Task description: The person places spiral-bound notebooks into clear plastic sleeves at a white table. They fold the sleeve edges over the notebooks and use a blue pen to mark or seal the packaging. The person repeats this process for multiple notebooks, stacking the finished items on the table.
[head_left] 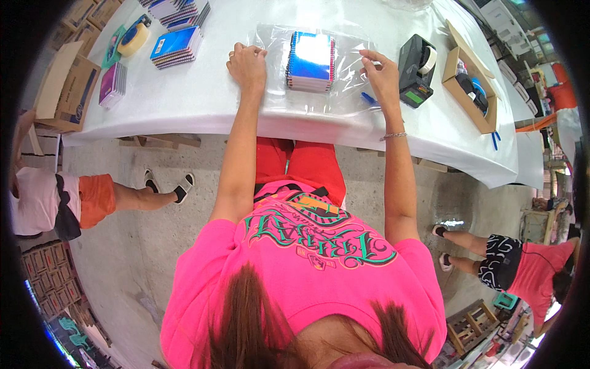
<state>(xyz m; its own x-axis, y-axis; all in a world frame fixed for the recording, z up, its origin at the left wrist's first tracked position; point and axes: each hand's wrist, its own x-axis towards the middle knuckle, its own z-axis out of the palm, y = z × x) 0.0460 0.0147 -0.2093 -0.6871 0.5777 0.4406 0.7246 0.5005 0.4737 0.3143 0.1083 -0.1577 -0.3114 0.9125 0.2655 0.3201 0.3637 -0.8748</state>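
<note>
A stack of blue-covered spiral notebooks sits on a sheet of clear plastic film on the table in front of me. At the film's left edge is my left hand, its fingers curled closed on the plastic. My right hand pinches the film on the opposite side between thumb and fingers. A small blue object lies by my right wrist; its kind is hard to make out. Just right of that hand stands a black tape dispenser with a roll in it.
More notebook stacks and a purple stack are on the table's left, near a yellowish tape roll. An open cardboard box holds items at the right. People stand on both sides, with a carton at the left edge.
</note>
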